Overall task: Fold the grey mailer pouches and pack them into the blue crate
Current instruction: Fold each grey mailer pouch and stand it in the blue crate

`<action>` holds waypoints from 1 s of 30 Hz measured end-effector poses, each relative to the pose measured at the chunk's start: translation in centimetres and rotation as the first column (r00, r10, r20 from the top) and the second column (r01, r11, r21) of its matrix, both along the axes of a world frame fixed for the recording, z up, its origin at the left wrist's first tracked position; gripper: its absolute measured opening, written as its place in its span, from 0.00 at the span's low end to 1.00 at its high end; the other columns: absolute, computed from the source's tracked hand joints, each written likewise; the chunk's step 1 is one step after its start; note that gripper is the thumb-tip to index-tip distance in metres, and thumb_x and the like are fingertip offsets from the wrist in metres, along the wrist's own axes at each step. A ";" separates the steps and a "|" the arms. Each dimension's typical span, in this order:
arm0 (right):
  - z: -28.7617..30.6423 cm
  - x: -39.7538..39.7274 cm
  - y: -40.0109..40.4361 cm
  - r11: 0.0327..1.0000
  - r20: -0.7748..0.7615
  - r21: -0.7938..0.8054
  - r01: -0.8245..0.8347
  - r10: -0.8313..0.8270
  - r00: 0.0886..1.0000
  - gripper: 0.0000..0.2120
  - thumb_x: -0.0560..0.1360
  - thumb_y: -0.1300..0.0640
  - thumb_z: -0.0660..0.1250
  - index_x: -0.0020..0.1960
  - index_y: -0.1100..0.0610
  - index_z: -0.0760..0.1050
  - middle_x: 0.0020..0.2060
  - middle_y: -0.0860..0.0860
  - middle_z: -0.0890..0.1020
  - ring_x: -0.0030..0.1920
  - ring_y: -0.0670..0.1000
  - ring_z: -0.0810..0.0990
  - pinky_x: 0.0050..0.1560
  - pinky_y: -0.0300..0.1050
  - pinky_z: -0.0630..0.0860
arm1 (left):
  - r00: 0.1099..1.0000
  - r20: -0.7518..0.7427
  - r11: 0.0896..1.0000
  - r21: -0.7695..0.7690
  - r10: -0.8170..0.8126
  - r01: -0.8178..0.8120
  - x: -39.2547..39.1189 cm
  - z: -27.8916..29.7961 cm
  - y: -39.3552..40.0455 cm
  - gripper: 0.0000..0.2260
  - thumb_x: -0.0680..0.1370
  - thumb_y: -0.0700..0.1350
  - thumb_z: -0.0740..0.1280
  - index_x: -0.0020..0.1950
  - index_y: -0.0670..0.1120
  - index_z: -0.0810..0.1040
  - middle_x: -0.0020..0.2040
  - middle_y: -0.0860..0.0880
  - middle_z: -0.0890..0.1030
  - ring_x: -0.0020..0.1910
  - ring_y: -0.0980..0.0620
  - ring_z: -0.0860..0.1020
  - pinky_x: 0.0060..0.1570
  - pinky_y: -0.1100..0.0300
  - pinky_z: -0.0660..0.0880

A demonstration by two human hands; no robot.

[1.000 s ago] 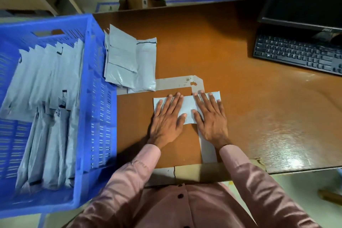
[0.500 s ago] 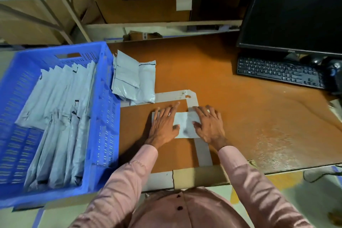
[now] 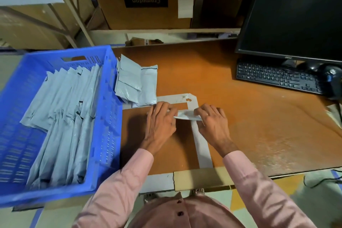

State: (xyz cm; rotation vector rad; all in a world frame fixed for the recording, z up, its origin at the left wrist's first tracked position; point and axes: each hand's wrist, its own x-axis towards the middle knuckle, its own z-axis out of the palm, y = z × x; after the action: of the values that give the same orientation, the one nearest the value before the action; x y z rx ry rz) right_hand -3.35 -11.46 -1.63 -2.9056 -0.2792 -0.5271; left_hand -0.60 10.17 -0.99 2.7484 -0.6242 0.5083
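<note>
Between the two hands, just above the orange-brown counter (image 3: 231, 116), a grey mailer pouch (image 3: 186, 115) is held folded into a narrow strip. The left hand (image 3: 160, 122) has its fingers curled over the pouch's left end and grips it, while the right hand (image 3: 212, 122) pinches the right end with bent fingers (the fingertips themselves are hidden behind the knuckles). Both wrists come out of pink sleeves (image 3: 259, 187). Under the hands a square outline of pale tape (image 3: 202, 146) marks the counter. Just beyond the left hand lies a loose stack of unfolded pouches (image 3: 137, 82), its near edge overlapping the tape's far side. Beside that stack, at the counter's left, stands the blue crate (image 3: 109, 116), holding rows of folded pouches (image 3: 64, 120) packed on edge and leaning against one another. On the far right of the counter sit a black keyboard (image 3: 277, 77) and a dark monitor (image 3: 296, 18). Behind the counter, a shelf holds a cardboard box (image 3: 140, 2) with a black label
</note>
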 end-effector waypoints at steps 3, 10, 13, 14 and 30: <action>-2.7 -2.4 0.4 0.999 -0.168 0.025 -0.038 0.041 0.985 0.21 0.63 0.58 0.72 0.57 0.52 0.78 0.54 0.51 0.79 0.53 0.57 0.79 0.51 0.53 0.73 | 0.989 -0.147 1.000 0.002 -0.011 0.011 -1.8 -2.2 1.2 0.12 0.68 0.42 0.70 0.50 0.50 0.79 0.55 0.49 0.77 0.61 0.46 0.75 0.60 0.48 0.73; -6.1 -3.4 0.6 0.975 -0.264 0.209 0.075 -0.018 0.964 0.22 0.83 0.44 0.58 0.74 0.51 0.70 0.72 0.51 0.73 0.72 0.55 0.71 0.67 0.56 0.68 | 0.946 -0.323 0.994 -0.106 -0.008 -0.028 -3.4 -5.8 1.9 0.20 0.77 0.53 0.61 0.67 0.52 0.79 0.70 0.51 0.76 0.73 0.49 0.69 0.73 0.45 0.69; -6.7 -2.2 1.4 0.958 -0.328 0.241 0.155 -0.070 0.942 0.27 0.86 0.41 0.48 0.83 0.47 0.57 0.81 0.49 0.64 0.82 0.53 0.57 0.77 0.60 0.58 | 0.927 -0.373 0.998 -0.033 0.030 -0.045 -1.6 -6.2 0.7 0.24 0.85 0.58 0.53 0.81 0.56 0.65 0.83 0.52 0.62 0.83 0.50 0.55 0.81 0.49 0.49; -7.0 -1.8 1.6 0.955 -0.353 0.248 0.162 -0.067 0.933 0.28 0.86 0.40 0.45 0.84 0.46 0.53 0.82 0.48 0.60 0.83 0.51 0.53 0.79 0.60 0.55 | 0.917 -0.398 0.999 0.012 0.040 -0.038 -1.1 -6.6 0.3 0.25 0.86 0.60 0.50 0.84 0.58 0.58 0.85 0.53 0.54 0.84 0.50 0.48 0.81 0.48 0.45; -8.0 -0.8 1.8 0.976 -0.413 0.146 0.160 -0.086 0.906 0.29 0.86 0.40 0.48 0.85 0.45 0.47 0.84 0.46 0.48 0.84 0.51 0.42 0.82 0.61 0.45 | 0.905 -0.405 0.972 0.230 0.132 -0.039 0.3 -8.8 -0.7 0.30 0.86 0.64 0.47 0.85 0.57 0.43 0.85 0.53 0.41 0.84 0.49 0.39 0.80 0.37 0.47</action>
State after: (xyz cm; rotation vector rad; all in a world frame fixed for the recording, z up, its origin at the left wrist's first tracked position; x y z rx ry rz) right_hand -4.13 -9.68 -9.66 -2.7800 0.0122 0.0449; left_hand -0.28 9.51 -9.81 2.9624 -0.4725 -0.1513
